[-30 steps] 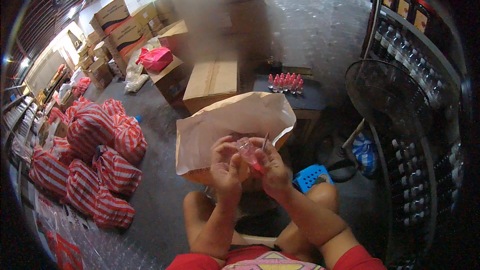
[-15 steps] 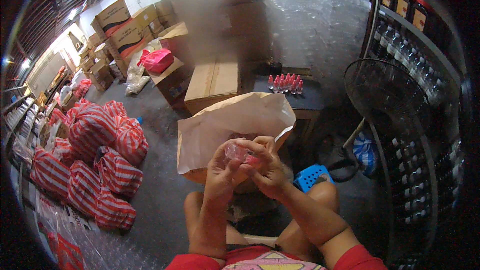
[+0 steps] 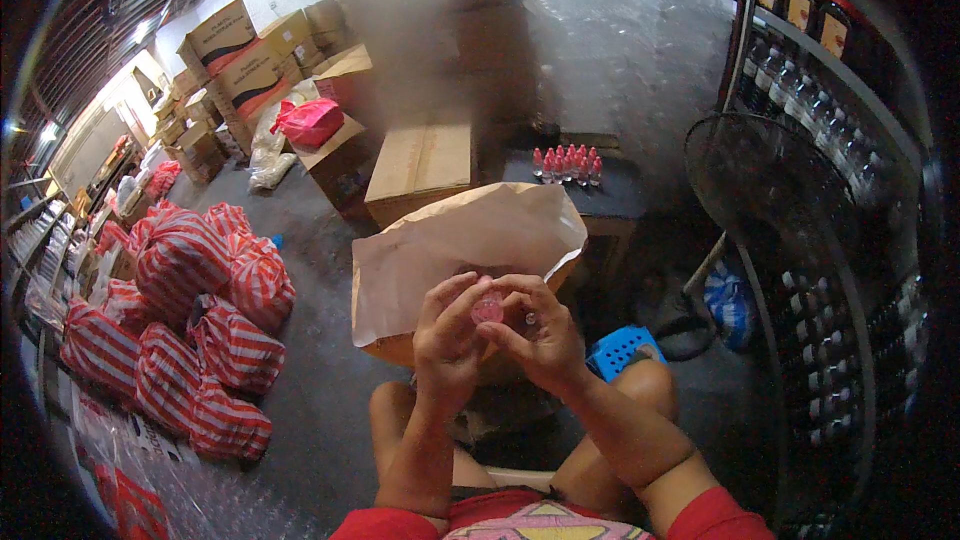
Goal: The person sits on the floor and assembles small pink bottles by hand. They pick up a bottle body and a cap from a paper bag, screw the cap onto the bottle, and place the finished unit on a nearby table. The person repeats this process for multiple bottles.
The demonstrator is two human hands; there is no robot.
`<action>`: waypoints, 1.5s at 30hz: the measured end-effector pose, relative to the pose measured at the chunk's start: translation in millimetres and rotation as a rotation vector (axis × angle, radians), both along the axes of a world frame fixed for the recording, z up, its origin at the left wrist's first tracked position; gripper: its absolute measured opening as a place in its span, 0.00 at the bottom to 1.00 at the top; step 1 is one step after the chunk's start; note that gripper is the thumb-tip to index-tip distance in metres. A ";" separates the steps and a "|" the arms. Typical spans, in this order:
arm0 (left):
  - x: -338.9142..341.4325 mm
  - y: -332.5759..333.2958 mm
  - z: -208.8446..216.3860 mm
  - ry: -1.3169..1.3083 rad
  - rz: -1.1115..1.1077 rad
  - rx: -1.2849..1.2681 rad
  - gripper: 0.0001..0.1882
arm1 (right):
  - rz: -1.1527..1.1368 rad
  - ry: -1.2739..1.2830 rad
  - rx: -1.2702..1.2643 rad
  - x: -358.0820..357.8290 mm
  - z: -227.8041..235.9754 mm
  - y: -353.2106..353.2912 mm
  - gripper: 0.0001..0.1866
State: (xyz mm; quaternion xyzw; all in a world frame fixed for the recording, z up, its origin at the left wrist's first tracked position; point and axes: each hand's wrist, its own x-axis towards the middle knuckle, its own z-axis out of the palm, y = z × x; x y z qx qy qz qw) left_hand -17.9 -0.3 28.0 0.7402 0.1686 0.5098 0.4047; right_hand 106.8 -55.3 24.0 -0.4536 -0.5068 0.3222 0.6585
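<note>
Over the mouth of a large open brown paper sack, my two hands meet around a small clear plastic bottle with a pinkish-red cap. My left hand closes on it from the left, thumb and fingers curled. From the other side, the thumb and fingers of my right hand pinch it. A small clear bit shows between the right fingers, too small to name. The fingers cover much of the bottle. Beyond the sack, several small clear bottles with red caps stand upright on a dark table.
Red-and-white striped bundles are heaped on the left. Cardboard boxes stand ahead, one topped by a pink bag. At the right are a fan, a blue basket and shelves of bottles.
My fingers have shifted around the bottle, and its pinkish part now shows between both hands. The right fingers have opened into a rounder curl. The view has moved slightly.
</note>
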 end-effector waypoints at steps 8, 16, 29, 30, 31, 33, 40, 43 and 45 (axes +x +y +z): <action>-5.3 6.1 -12.1 -0.681 -0.391 -0.974 0.14 | 0.045 -0.337 0.242 1.6 -11.7 5.1 0.24; -16.1 25.6 -10.0 -0.903 -0.214 -0.728 0.22 | 0.035 -0.270 0.067 -13.2 -6.6 3.4 0.22; -22.5 25.7 -10.8 -0.954 -0.273 -0.798 0.22 | 0.129 -0.345 -0.139 -24.7 -4.8 -1.1 0.09; -22.2 25.3 -10.0 -0.957 -0.272 -0.795 0.22 | 0.129 -0.337 -0.147 -25.2 -4.3 -1.1 0.09; -21.9 25.0 -9.3 -0.961 -0.273 -0.790 0.22 | 0.128 -0.339 -0.130 -25.4 -5.7 -0.6 0.09; -20.1 24.2 -7.4 -0.969 -0.284 -0.784 0.22 | 0.117 -0.346 -0.097 -25.2 -9.0 -0.2 0.09; -16.1 19.7 -3.0 -0.932 -0.215 -0.764 0.22 | 0.090 -0.401 -0.113 -23.9 -7.7 -1.6 0.08; -14.5 18.9 -2.3 -0.917 -0.185 -0.729 0.23 | 0.052 -0.470 -0.064 -22.3 -11.3 0.0 0.08; -14.6 20.4 -3.8 -0.913 -0.204 -0.702 0.23 | 0.031 -0.491 -0.030 -21.6 -11.5 -0.3 0.08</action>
